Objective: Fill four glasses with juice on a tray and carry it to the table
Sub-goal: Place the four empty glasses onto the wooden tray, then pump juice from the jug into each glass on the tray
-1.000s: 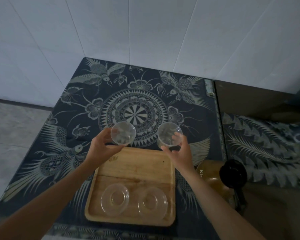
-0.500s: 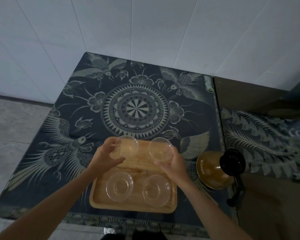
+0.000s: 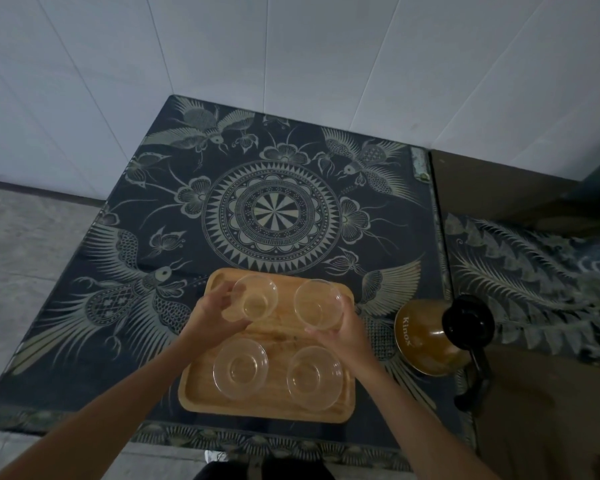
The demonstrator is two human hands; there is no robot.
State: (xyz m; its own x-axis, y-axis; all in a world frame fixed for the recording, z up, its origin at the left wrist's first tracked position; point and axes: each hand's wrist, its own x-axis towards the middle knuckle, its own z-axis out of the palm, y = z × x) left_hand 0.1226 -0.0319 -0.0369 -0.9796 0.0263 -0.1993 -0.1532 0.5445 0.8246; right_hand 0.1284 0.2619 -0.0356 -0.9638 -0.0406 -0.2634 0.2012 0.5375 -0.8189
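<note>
Both hands on glass: the left hand (image 3: 212, 315) grips the far-left glass (image 3: 255, 297), the right hand (image 3: 340, 329) grips the far-right glass (image 3: 317, 304), setting them on the wooden tray (image 3: 201, 393) behind two empty glasses (image 3: 240, 368). All dry, so next comes letting go and reaching right for the juice carafe (image 3: 426, 336)

Your table (image 3: 146, 327): square top, covered in a dark cloth printed with pale birds, flowers and a round medallion at centre. A wooden tray (image 3: 274, 408) sits directly on it at your near edge, long side running toward you. Just right of the tray, near the table's right edge, stands a pitcher (image 3: 426, 341) of amber liquid, marked "Kinox", black lid and handle.
</note>
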